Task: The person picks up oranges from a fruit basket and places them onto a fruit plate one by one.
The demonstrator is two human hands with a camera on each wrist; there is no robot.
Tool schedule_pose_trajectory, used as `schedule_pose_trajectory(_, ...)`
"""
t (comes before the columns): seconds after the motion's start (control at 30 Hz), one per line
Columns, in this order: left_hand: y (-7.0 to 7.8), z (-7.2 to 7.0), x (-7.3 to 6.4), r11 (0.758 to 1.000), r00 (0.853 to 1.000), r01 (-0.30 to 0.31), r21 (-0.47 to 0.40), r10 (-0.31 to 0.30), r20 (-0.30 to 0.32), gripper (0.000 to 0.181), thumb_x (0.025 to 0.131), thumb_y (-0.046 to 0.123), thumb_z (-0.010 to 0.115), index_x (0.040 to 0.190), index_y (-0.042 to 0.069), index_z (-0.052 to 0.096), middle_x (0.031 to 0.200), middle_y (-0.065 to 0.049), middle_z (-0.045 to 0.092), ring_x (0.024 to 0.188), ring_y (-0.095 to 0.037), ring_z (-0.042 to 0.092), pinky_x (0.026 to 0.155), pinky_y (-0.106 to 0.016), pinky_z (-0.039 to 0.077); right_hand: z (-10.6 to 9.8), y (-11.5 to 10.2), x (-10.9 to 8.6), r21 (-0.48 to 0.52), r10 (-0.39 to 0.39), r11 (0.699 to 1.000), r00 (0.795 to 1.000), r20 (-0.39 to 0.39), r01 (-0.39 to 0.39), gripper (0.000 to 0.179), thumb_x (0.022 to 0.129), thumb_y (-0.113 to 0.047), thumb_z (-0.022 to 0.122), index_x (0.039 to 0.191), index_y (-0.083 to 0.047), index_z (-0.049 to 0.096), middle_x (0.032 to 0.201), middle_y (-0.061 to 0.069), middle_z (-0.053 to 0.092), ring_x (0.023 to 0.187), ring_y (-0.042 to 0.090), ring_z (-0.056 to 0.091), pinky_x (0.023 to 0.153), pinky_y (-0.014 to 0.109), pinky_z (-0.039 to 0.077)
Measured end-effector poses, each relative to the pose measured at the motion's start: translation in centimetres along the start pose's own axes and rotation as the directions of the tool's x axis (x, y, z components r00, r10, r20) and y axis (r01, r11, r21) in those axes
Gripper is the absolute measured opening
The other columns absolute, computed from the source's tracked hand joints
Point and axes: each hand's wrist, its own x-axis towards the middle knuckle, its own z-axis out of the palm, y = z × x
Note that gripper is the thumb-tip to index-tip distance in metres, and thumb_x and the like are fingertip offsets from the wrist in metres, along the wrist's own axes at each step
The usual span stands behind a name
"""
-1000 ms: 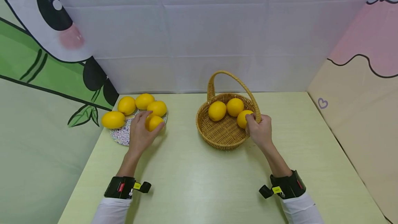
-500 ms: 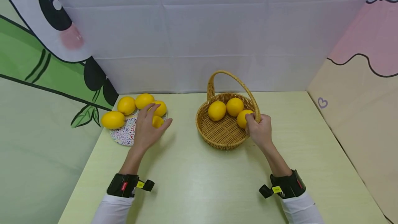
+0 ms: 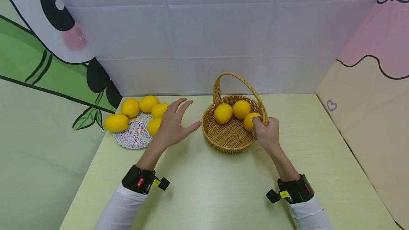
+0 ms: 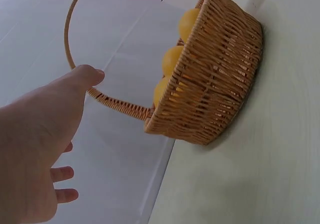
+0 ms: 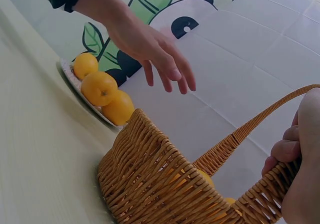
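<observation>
My right hand grips the handle of a round wicker basket at its near right end. In the basket lie three yellow, lemon-like fruits. Between basket and plate, my left hand is raised with thumb and fingers spread, holding nothing. Seen from the right wrist, that left hand hangs in the air beyond the basket's rim. A speckled plate at the back left carries several more yellow fruits, some at its rim; my left hand and forearm hide part of its right side.
The pale wooden table runs up to a white cloth wall at the back. Printed cloth panels stand on the left and right. Both wrists wear black camera straps.
My left hand has moved right, from the fruit at the plate's right edge towards the basket, its fingers spreading wider. The fruits stay at the plate. My right hand keeps its grip on the handle.
</observation>
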Motion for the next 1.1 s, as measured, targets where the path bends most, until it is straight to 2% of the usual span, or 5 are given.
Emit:
schedule_pose_trajectory(0.17, 2.2, 0.6, 1.4, 0.997, 0.994, -0.073, 0.026, 0.070, 0.081, 0.085, 0.098, 0.054, 0.083, 0.168, 0.017, 0.052, 0.177, -0.019, 0.045, 0.164, -0.047, 0.042, 0.129, -0.075, 0.039, 0.0, 0.0, 0.0, -0.001, 0.000, 1.000, 1.000, 0.003, 0.000, 0.051, 0.109, -0.005, 0.054, 0.059, -0.003, 0.043, 0.047, -0.009, 0.041, 0.041, 0.005, 0.035, 0.040, 0.021, 0.026)
schedule_pose_trajectory(0.33, 4.1, 1.1, 2.8, 0.998, 0.982, -0.066, 0.016, 0.062, 0.179, 0.084, 0.101, 0.058, 0.079, 0.170, 0.020, 0.050, 0.180, -0.016, 0.040, 0.167, -0.045, 0.038, 0.131, -0.075, 0.037, 0.1, 0.0, 0.0, 0.000, 0.003, 1.000, 1.000, 0.008, -0.003, 0.051, 0.110, -0.005, 0.054, 0.060, -0.004, 0.043, 0.047, -0.008, 0.040, 0.042, 0.005, 0.034, 0.041, 0.021, 0.026)
schedule_pose_trajectory(0.47, 5.2, 1.8, 4.0, 0.998, 0.974, -0.064, -0.008, 0.065, 0.217, 0.083, 0.101, 0.059, 0.079, 0.169, 0.020, 0.051, 0.180, -0.014, 0.041, 0.167, -0.045, 0.039, 0.133, -0.072, 0.036, 0.1, 0.0, 0.1, 0.001, 0.004, 1.000, 1.000, 0.008, -0.004, 0.051, 0.110, -0.005, 0.054, 0.060, -0.001, 0.041, 0.048, -0.008, 0.039, 0.042, 0.005, 0.033, 0.041, 0.021, 0.025)
schedule_pose_trajectory(0.73, 6.6, 3.7, 5.8, 0.995, 0.956, -0.095, -0.038, 0.102, 0.274, 0.083, 0.101, 0.057, 0.080, 0.168, 0.016, 0.053, 0.176, -0.014, 0.046, 0.158, -0.045, 0.048, 0.130, -0.067, 0.043, 0.0, -0.1, 0.0, 0.004, 0.019, 1.000, 1.000, 0.009, -0.019, 0.052, 0.110, -0.006, 0.054, 0.060, -0.002, 0.040, 0.048, -0.008, 0.039, 0.042, 0.005, 0.032, 0.041, 0.021, 0.024)
schedule_pose_trajectory(1.1, 7.3, 5.9, 8.1, 0.996, 0.931, -0.040, -0.080, 0.066, 0.360, 0.080, 0.103, 0.052, 0.079, 0.169, 0.014, 0.052, 0.178, -0.018, 0.044, 0.160, -0.045, 0.047, 0.130, -0.064, 0.046, 0.0, -0.1, 0.1, 0.012, 0.008, 1.000, 1.000, 0.014, -0.008, 0.052, 0.110, -0.005, 0.054, 0.060, -0.002, 0.040, 0.047, -0.009, 0.039, 0.041, 0.004, 0.033, 0.040, 0.021, 0.024)
